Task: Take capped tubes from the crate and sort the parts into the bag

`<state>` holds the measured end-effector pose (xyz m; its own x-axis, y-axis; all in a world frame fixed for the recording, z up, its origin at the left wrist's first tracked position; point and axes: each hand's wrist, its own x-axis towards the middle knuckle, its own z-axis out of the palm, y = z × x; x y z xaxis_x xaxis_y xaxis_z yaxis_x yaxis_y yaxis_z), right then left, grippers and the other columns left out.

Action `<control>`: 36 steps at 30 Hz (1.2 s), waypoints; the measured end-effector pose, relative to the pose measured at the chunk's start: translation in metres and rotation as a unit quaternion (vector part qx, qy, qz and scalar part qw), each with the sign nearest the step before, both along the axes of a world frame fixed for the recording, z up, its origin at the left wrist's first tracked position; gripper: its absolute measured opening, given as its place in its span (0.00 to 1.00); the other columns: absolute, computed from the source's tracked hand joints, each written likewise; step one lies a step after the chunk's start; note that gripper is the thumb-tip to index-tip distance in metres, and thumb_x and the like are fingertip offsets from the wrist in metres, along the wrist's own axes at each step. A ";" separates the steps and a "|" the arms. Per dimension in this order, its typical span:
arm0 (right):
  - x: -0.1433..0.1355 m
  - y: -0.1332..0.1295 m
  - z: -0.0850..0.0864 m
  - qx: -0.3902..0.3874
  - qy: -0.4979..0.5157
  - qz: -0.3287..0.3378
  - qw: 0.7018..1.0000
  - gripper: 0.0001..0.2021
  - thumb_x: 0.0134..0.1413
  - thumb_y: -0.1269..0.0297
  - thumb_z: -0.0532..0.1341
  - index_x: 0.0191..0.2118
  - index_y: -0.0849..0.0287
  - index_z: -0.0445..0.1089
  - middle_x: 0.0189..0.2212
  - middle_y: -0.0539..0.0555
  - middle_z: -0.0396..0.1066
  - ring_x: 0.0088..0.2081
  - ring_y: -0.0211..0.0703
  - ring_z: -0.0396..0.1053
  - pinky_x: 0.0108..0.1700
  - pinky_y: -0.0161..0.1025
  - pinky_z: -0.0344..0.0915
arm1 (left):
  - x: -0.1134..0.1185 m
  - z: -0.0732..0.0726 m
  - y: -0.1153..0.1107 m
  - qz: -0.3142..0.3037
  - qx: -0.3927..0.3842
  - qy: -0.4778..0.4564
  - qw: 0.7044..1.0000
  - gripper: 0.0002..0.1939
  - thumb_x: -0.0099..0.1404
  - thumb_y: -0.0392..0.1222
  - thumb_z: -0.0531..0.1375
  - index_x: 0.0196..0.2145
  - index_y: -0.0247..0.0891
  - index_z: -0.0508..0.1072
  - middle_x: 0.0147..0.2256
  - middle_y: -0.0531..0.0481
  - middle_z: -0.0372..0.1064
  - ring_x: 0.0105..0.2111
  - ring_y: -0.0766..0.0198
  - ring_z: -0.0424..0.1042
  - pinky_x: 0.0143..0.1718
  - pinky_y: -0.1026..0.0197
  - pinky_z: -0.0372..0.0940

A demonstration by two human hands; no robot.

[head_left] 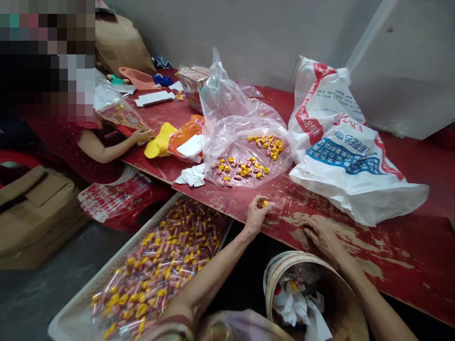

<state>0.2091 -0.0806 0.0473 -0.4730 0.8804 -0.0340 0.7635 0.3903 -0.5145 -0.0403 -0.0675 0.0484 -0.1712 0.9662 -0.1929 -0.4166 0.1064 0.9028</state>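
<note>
I view the bench (pixel 423 251) from the head camera. The left hand (pixel 256 215) is at its near edge, with the fingers pinched on a yellow-capped tube (pixel 265 203); the fingers cover part of the tube, so its far end is hard to make out. The right hand (pixel 322 237) is at the bench edge, fingers curled; I cannot tell whether they grip anything.

Beyond the left hand, a clear bag (pixel 222 130) lies on the bench with loose caps and pink pieces; its folds and glare blur which of these are joined. To its right, a printed sack (pixel 325 142) stands crumpled, part of its lettering lost in folds.

Below the bench, a white crate (pixel 66 310) holds many capped tubes; the left forearm hides some, and the frame cuts off its near end. A bucket (pixel 268 274) between the forearms contains crumpled white paper (pixel 293 308); its lower part is out of frame.

At left, a co-worker's hand (pixel 142 136) touches a printed package (pixel 121 115); a pixelated block hides that person's upper body.
</note>
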 end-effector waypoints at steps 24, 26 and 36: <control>0.014 0.006 -0.012 0.048 -0.014 0.022 0.999 0.15 0.56 0.52 0.49 0.34 0.57 0.66 0.31 0.56 0.68 0.32 0.48 0.65 0.35 0.44 0.61 | -0.184 -0.016 -0.107 0.084 -0.188 0.206 0.957 0.19 0.46 0.43 0.67 0.37 0.35 0.72 0.23 0.52 0.72 0.22 0.65 0.70 0.22 0.64 0.65; 0.012 0.007 -0.012 0.051 -0.027 0.017 0.998 0.15 0.55 0.52 0.49 0.33 0.57 0.65 0.30 0.56 0.67 0.31 0.48 0.65 0.34 0.44 0.60 | -0.186 -0.024 -0.114 0.098 -0.181 0.203 0.957 0.21 0.46 0.42 0.66 0.39 0.35 0.71 0.23 0.53 0.72 0.25 0.63 0.72 0.26 0.62 0.67; -0.005 0.014 0.029 -0.142 0.113 -0.111 0.977 0.16 0.50 0.49 0.59 0.38 0.56 0.68 0.32 0.62 0.70 0.29 0.48 0.67 0.30 0.43 0.63 | -0.126 -0.039 -0.126 0.034 -0.144 0.135 0.980 0.16 0.48 0.42 0.65 0.34 0.36 0.68 0.24 0.53 0.73 0.27 0.64 0.73 0.28 0.64 0.63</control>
<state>0.2037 -0.0666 0.0761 -0.2953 0.9321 -0.2096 0.6679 0.0446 -0.7429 -0.1659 -0.1932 0.0099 -0.3148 0.8634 -0.3943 -0.1819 0.3529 0.9178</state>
